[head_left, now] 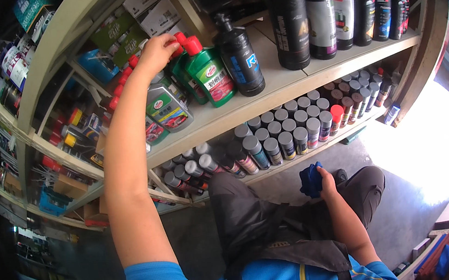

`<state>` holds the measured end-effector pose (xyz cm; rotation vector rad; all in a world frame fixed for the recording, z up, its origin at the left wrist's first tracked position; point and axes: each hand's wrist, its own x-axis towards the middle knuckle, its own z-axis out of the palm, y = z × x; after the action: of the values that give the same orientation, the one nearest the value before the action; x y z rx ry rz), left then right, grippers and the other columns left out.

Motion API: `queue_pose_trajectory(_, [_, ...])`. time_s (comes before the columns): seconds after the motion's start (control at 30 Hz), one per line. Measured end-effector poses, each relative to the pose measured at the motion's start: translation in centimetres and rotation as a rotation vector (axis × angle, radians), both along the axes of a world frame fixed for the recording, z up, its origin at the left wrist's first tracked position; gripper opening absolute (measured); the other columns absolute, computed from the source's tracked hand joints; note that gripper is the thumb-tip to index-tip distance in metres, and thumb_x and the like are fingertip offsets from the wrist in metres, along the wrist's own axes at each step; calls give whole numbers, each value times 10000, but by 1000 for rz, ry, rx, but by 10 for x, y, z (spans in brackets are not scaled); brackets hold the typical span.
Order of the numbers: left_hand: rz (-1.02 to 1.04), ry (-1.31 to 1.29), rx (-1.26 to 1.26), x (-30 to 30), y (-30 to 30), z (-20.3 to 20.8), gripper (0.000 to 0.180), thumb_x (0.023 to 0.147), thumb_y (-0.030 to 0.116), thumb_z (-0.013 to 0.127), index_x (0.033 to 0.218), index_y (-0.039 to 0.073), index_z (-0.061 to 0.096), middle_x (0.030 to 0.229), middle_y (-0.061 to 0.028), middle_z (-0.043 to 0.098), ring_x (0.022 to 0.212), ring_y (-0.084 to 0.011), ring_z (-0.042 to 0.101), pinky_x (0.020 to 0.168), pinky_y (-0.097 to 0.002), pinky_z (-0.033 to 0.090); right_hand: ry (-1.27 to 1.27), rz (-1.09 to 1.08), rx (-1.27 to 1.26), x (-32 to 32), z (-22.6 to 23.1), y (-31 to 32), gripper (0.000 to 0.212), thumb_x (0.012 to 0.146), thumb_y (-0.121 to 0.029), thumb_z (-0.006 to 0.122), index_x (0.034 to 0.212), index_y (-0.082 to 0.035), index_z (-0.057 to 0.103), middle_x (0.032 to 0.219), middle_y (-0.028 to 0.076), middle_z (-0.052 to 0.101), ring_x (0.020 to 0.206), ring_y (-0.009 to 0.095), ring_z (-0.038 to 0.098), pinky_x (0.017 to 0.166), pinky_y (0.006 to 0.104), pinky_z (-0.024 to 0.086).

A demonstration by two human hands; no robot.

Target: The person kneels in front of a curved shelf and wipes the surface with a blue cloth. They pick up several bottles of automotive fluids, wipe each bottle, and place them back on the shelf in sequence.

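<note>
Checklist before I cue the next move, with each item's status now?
1. Left hand at a red cap among the green bottles: ok.
2. Firm grip on that cap: cannot tell; the fingers hide the contact.
3. Right hand holding the blue cloth: ok.
4. Front green bottle capped and standing on the shelf: ok.
5. Free space around the front green bottle: not ok; the black bottle stands close on its right.

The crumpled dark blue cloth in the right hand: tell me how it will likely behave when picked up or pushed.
The crumpled dark blue cloth is probably floppy, since it bunches into soft folds in the right hand. It looks light, being apparently just thin fabric. It would likely slump rather than roll, given its uneven shape.
</note>
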<state>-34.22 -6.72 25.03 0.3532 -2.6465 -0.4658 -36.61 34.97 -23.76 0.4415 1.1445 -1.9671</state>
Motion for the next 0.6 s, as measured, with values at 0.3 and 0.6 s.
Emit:
queue_pose_trajectory(0.3, [22, -42, -28, -1, -4, 0, 283, 912, 256, 609, 1103, 50, 635, 922, -125, 663, 804, -207, 631, 725, -338, 508, 27, 9, -8, 3, 12, 1, 371, 914, -349, 528, 1062, -20, 610, 965, 162, 673, 827, 337, 673, 738, 497, 557])
queue_pose_trajectory(0.6, [24, -115, -447, -48, -26, 11, 288, 893, 222, 598, 1104, 33, 650, 995, -191, 647, 953, -321, 617, 856, -389, 476, 7, -13, -18, 2, 9, 0, 389, 885, -324, 592, 1104, -3, 594, 970, 154, 647, 811, 288, 666, 691, 410, 559])
